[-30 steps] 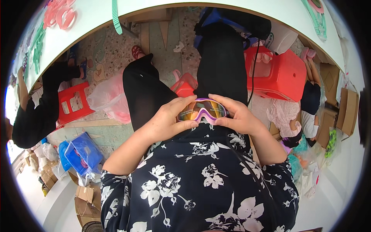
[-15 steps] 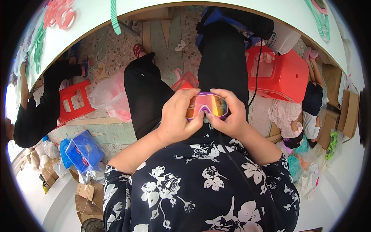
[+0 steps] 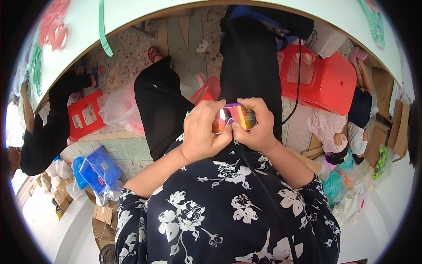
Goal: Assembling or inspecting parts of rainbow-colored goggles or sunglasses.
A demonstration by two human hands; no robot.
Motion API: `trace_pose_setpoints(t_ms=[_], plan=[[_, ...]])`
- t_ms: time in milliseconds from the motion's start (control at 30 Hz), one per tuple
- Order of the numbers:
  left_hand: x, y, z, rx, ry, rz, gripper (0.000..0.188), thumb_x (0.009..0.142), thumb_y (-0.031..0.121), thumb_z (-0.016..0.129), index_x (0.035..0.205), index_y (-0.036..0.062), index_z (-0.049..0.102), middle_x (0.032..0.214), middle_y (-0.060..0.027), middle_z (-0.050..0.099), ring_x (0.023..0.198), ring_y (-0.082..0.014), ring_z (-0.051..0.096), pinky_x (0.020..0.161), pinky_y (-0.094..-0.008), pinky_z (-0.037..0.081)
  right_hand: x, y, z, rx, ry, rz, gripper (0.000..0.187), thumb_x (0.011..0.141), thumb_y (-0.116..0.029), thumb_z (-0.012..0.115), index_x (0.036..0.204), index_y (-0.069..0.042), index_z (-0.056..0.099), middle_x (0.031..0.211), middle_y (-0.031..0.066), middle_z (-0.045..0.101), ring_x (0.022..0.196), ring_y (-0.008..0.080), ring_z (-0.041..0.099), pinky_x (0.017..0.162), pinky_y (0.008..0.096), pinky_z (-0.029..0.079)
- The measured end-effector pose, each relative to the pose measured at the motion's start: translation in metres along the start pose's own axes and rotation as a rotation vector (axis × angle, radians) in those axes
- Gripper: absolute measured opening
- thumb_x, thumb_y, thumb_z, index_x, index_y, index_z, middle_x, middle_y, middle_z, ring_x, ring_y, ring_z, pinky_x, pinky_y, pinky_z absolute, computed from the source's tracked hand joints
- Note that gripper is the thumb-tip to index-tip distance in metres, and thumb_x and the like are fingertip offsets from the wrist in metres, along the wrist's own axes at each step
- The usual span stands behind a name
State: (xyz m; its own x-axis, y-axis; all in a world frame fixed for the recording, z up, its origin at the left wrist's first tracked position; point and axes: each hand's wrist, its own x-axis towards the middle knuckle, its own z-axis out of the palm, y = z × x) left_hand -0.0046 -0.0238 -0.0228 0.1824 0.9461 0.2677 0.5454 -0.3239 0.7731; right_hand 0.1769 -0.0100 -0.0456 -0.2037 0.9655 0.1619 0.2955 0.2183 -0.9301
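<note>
A pair of swim goggles (image 3: 243, 117) with a purple frame and mirrored orange-yellow lenses is held above my lap. My left hand (image 3: 204, 125) grips its left end, fingers on the top edge and thumb by the nose bridge. Round the other end, my right hand (image 3: 258, 125) is closed in the same way, its thumb close to the left one. Both thumbs press near the bridge. Part of each lens lies hidden under my fingers, and no strap can be made out on the goggles.
A white table (image 3: 176, 5) curves across the far side, bearing pink straps (image 3: 55, 26) and green straps (image 3: 105, 42). Red stools (image 3: 323, 81) stand beyond my knees. At left are a person's dark sleeve (image 3: 39, 147) and a blue crate (image 3: 101, 169). Cardboard boxes (image 3: 382, 94) are at right.
The goggles have turned slightly in my hands, and the reflections on the lenses differ. My right hand now covers more of its end. The whole view has shifted a little.
</note>
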Motion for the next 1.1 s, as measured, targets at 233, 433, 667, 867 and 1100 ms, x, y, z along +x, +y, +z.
trace_pose_setpoints(t_ms=[233, 433, 667, 867, 1100], plan=[[0.01, 0.002, -0.024, -0.008, -0.175, -0.167, 0.049, 0.073, 0.011, 0.072, 0.118, 0.0017, 0.057, 0.102, -0.0178, 0.065, 0.093, -0.0367, 0.066, 0.082, -0.0439, 0.053, 0.007, -0.012, -0.011, 0.059, -0.195, 0.164, 0.046, 0.083, -0.015, 0.077, 0.12, 0.003, 0.059, 0.11, 0.0108, 0.066, 0.102, 0.0167, 0.064, 0.09, 0.0304, 0.051], [0.023, 0.004, -0.073, 0.059, -0.197, -0.031, 0.047, 0.073, -0.002, 0.066, 0.118, 0.0015, 0.055, 0.127, -0.0185, 0.062, 0.136, -0.0422, 0.046, 0.113, -0.0511, 0.037, 0.033, -0.008, -0.028, 0.532, -0.273, 0.305, 0.035, 0.102, -0.017, 0.054, 0.13, 0.003, 0.057, 0.133, 0.0141, 0.061, 0.124, 0.021, 0.056, 0.108, 0.0343, 0.041], [0.047, 0.04, -0.104, -0.099, -0.2, 0.206, 0.045, 0.072, -0.01, 0.058, 0.117, 0.0009, 0.057, 0.129, -0.0163, 0.061, 0.144, -0.0425, 0.036, 0.117, -0.0477, 0.03, 0.096, -0.041, 0.022, 0.677, -0.538, -0.02, 0.03, 0.097, -0.012, 0.062, 0.125, -0.003, 0.06, 0.118, 0.0069, 0.064, 0.112, 0.0158, 0.061, 0.099, 0.0311, 0.048], [0.045, 0.038, -0.098, -0.474, -0.311, 0.1, 0.05, 0.074, -0.01, 0.059, 0.123, -0.0028, 0.057, 0.132, -0.0166, 0.06, 0.145, -0.0383, 0.034, 0.119, -0.0439, 0.026, 0.085, -0.028, 0.014, 0.476, -0.57, 0.014, 0.029, 0.093, -0.012, 0.07, 0.119, -0.004, 0.06, 0.108, 0.0045, 0.065, 0.103, 0.009, 0.06, 0.087, 0.0275, 0.051], [0.062, 0.048, -0.089, -0.306, -0.271, 0.072, 0.069, 0.077, -0.004, 0.071, 0.141, 0.0003, 0.046, 0.146, -0.0174, 0.05, 0.143, -0.0299, 0.041, 0.117, -0.0427, 0.032, 0.08, -0.059, -0.094, 0.212, -0.212, -0.084, 0.014, 0.089, 0.003, 0.063, 0.1, 0.001, 0.071, 0.095, 0.0032, 0.061, 0.089, 0.0124, 0.064, 0.075, 0.0271, 0.054]])
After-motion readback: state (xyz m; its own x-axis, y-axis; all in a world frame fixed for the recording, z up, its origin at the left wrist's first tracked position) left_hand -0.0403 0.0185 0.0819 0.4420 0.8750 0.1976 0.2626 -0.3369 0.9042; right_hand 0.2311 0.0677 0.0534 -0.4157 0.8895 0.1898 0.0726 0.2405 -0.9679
